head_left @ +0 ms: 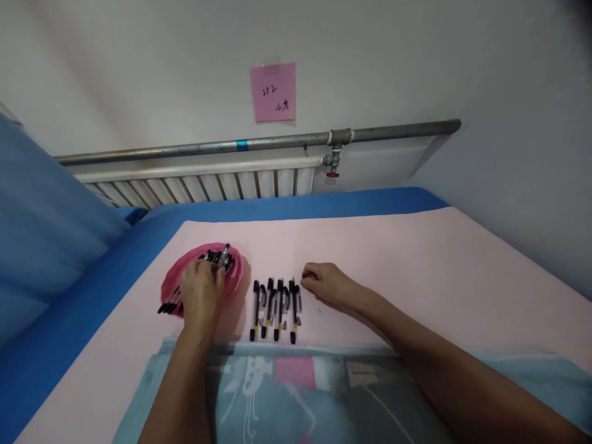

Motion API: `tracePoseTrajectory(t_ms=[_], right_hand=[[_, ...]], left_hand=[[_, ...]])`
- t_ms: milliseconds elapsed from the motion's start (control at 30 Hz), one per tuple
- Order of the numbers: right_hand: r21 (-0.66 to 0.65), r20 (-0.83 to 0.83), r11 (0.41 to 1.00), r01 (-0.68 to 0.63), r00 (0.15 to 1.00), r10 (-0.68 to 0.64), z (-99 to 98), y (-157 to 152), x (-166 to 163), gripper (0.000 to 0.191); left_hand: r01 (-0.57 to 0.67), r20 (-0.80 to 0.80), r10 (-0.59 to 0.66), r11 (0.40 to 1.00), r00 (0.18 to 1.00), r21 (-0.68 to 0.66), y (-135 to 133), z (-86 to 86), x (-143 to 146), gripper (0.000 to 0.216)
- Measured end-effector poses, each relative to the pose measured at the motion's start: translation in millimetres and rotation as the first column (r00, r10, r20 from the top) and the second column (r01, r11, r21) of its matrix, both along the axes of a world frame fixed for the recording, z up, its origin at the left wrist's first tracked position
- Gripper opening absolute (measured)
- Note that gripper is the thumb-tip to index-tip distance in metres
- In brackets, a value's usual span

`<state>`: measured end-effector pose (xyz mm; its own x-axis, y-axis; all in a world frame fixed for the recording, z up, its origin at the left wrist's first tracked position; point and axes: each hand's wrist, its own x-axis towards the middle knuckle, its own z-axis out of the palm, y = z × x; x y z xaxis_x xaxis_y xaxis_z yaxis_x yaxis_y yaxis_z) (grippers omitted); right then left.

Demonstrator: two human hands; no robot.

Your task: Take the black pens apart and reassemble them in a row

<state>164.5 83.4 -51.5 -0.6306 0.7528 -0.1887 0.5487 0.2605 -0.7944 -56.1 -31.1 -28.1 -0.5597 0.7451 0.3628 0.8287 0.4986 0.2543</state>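
My left hand [201, 290] is inside the pink bowl [167, 277] at the left, fingers curled down among the black and clear pen parts [213, 256]. A clear barrel [224, 254] sticks up beside its thumb; what the fingertips grip is hidden. My right hand [326, 282] is closed in a pinch just right of a row of pens [278, 308]. Something small and dark shows at its fingertips, too small to name. The several pens lie side by side, with black ends and yellow bands. Shorter clear pieces with black tops [285, 299] and small metallic tips [284, 325] lie among them.
A pale pink sheet [393, 259] covers the blue-edged table [287, 208]. Patterned light-blue cloth [259, 394] lies along the near edge. Behind stand a radiator [222, 185], a metal pipe [185, 151] and a red-handled valve [333, 174]. Blue fabric [41, 222] hangs at the left.
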Motion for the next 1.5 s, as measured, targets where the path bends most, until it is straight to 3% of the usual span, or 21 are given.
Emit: tracePoseTrajectory(t_ms=[67,100,133,200,267,300,367,567,667,767,833,900,967,1067,1200,1400,1500], right_hand=[[-0.023,-0.111,0.999,0.027,0.993,-0.030,1.4,-1,-2,0.010],[-0.062,-0.177,0.997,0.043,0.983,-0.053,2.9,-3,-4,0.013],[-0.115,-0.245,0.992,0.055,0.966,-0.082,4.9,-5,-5,0.017],[-0.228,-0.375,0.972,0.055,0.916,-0.140,9.5,-9,-9,0.024],[-0.303,-0.504,0.953,0.028,0.844,-0.185,13.7,-14,-13,0.027],[-0.331,-0.555,0.944,0.008,0.807,-0.201,15.3,-16,-14,0.027],[-0.361,-0.625,0.932,-0.025,0.748,-0.222,17.0,-20,-16,0.025],[-0.387,-0.642,0.922,0.005,0.717,-0.273,17.5,-25,-18,0.020],[-0.406,-0.703,0.910,0.080,0.609,-0.367,18.9,-18,-18,0.017],[-0.488,-0.740,0.862,0.139,0.457,-0.493,20.2,-6,-13,0.013],[-0.526,-0.740,0.843,0.114,0.426,-0.520,20.7,-1,-9,0.009],[-0.540,-0.719,0.840,0.058,0.487,-0.496,21.2,-1,-8,0.013],[-0.563,-0.656,0.826,0.006,0.606,-0.451,22.0,-6,-9,0.015],[-0.599,-0.541,0.801,0.002,0.736,-0.407,24.1,-18,-13,0.020],[-0.585,-0.512,0.809,0.051,0.751,-0.418,25.9,-26,-15,0.019],[-0.623,-0.560,0.780,-0.062,0.731,-0.389,25.6,-25,-15,0.017],[-0.610,-0.546,0.792,-0.039,0.745,-0.383,26.5,-27,-16,0.021]], left_hand=[[0.059,0.195,-0.095,0.982,0.976,0.182,-1,3.2,13,0.026],[0.091,0.341,-0.176,0.964,0.923,0.250,-1,3.9,22,0.025],[0.122,0.504,-0.266,0.946,0.821,0.301,-1,3.9,31,0.025],[0.166,0.768,-0.406,0.912,0.496,0.375,0,2.7,52,0.026],[0.196,0.897,-0.416,0.902,0.151,0.385,1,1.1,71,0.028],[0.203,0.919,-0.392,0.904,0.034,0.377,1,0.5,78,0.028],[0.210,0.936,-0.338,0.913,-0.097,0.351,1,-0.2,87,0.028],[0.239,0.959,-0.232,0.934,-0.166,0.267,1,-0.2,88,0.028],[0.242,0.970,-0.182,0.945,-0.162,0.218,1,-0.9,88,0.031],[0.240,0.977,-0.164,0.951,-0.137,0.193,2,-1.6,89,0.031],[0.228,0.975,-0.180,0.952,-0.128,0.206,2,-1.6,89,0.031],[0.208,0.971,-0.202,0.952,-0.128,0.225,3,-1.3,90,0.031],[0.180,0.964,-0.236,0.950,-0.122,0.255,4,-1.3,90,0.030],[0.166,0.955,-0.278,0.942,-0.098,0.292,5,-3.0,93,0.029],[0.178,0.953,-0.296,0.936,-0.066,0.303,5,-6.4,95,0.028],[0.185,0.948,-0.254,0.939,-0.194,0.289,3,-6.9,92,0.025],[0.180,0.943,-0.276,0.934,-0.184,0.308,3,-6.6,92,0.024]])
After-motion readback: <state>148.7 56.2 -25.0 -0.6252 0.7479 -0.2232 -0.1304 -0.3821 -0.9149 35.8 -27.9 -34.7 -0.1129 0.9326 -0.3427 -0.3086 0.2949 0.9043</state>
